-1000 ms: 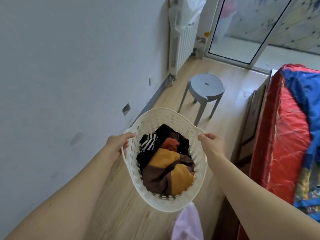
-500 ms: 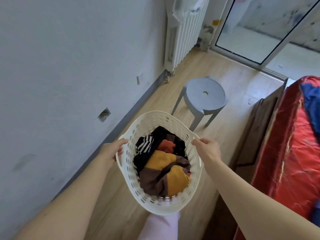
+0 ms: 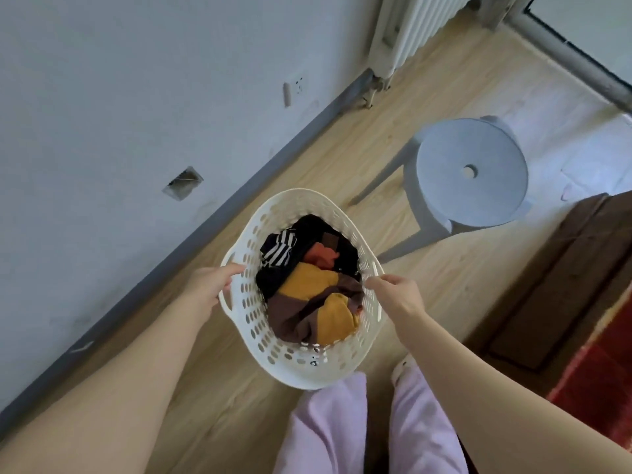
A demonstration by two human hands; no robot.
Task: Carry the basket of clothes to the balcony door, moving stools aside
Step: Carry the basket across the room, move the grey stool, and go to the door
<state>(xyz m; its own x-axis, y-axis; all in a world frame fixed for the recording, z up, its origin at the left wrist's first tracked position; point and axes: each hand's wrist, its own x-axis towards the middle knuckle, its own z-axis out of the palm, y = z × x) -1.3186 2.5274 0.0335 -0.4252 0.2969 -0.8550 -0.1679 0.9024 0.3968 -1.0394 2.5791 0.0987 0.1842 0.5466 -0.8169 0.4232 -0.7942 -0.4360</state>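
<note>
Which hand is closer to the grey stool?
Right. The right hand grips the basket rim on the side facing the stool; the left hand holds the far rim, by the wall.

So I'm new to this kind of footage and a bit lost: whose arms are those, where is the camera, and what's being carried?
There is no machine here. The camera sits on a person's head and looks forward and down, so you see their own arms, lilac trousers and the wooden floor.

The left hand and right hand each grip a side of the rim of a white perforated laundry basket, held above the floor. Inside lie bunched clothes: mustard and brown, orange, black, and a black-and-white striped piece.

Just ahead on the floor stands a grey round stool. A white radiator is against the wall, and the balcony door frame shows at top right. A red cover is at the right edge.
</note>
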